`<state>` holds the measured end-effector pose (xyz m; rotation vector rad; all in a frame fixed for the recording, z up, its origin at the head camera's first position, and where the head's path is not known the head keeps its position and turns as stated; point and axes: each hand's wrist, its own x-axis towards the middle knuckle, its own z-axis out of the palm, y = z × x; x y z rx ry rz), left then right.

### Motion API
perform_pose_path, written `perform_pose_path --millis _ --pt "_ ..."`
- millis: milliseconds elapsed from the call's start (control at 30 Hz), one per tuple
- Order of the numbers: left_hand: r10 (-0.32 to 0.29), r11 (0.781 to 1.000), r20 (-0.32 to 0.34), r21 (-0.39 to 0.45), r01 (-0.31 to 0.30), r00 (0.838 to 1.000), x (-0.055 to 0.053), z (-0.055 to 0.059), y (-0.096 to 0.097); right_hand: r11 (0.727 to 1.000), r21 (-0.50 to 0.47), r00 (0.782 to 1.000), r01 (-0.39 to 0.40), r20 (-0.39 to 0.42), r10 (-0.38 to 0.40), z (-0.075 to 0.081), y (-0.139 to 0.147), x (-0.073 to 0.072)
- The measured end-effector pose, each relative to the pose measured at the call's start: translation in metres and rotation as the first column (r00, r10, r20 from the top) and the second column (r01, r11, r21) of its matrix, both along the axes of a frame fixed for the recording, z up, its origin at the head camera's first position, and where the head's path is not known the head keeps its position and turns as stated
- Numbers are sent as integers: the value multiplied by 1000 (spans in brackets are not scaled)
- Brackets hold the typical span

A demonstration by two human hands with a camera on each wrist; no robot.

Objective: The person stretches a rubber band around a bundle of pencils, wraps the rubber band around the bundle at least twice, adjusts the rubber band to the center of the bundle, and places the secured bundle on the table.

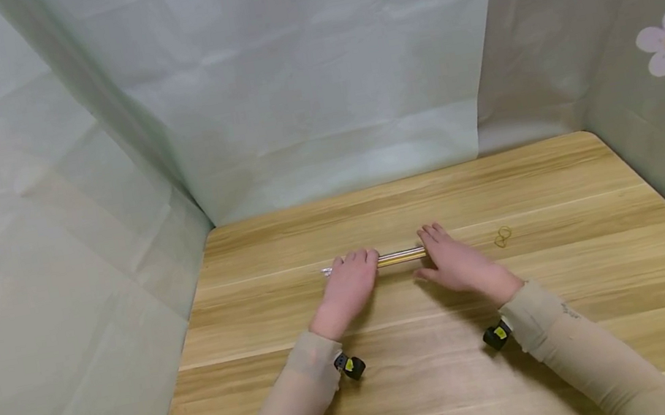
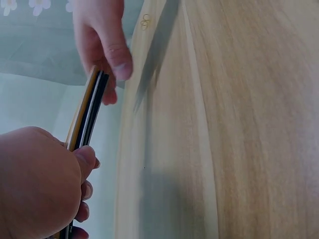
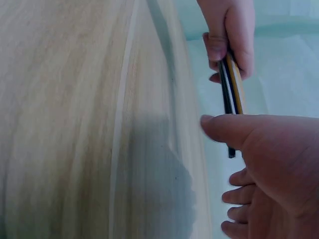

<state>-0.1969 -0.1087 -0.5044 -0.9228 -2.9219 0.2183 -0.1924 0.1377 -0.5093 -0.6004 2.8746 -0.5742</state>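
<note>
In the head view a small bundle of pencils (image 1: 401,257), black, silver and yellow-orange, lies crosswise between the hands. My left hand (image 1: 355,279) grips it from above near its left end, where pale tips stick out past the fingers. Thumb and fingers wrap round the pencils (image 2: 85,113) in the left wrist view. My right hand (image 1: 453,263) is at the bundle's right end, fingers straight and thumb held apart. From the right wrist view, the right thumb (image 3: 227,130) crosses in front of the pencils, and their dark end shows below it.
Two thin yellowish rubber bands (image 1: 502,236) lie on the wooden table (image 1: 446,395) to the right of the right hand. Pale cloth hangs (image 1: 312,92) behind the table and along both sides. Each wrist bears a small black camera (image 1: 352,367).
</note>
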Motion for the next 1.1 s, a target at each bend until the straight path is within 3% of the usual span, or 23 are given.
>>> perform_pose_path --millis 200,500,667,900,1100 --pt "-3 1000 -8 -15 3 1000 0 -3 -2 1000 -20 1000 -3 -20 3 5 3 -2" --pt "0 1000 -5 7 0 1000 -1 -1 -4 997 68 999 -38 5 38 -1 4 1" --pt "-5 1000 18 6 5 1000 0 1 -1 997 54 998 -56 19 55 -3 -1 2" --pt "-15 1000 -8 -3 15 1000 1 1 2 1000 -5 1000 -2 -5 2 -2 2 1" --pt "-24 1000 -18 -15 23 1000 1 1 2 1000 -17 1000 -15 -25 15 2 2 0"
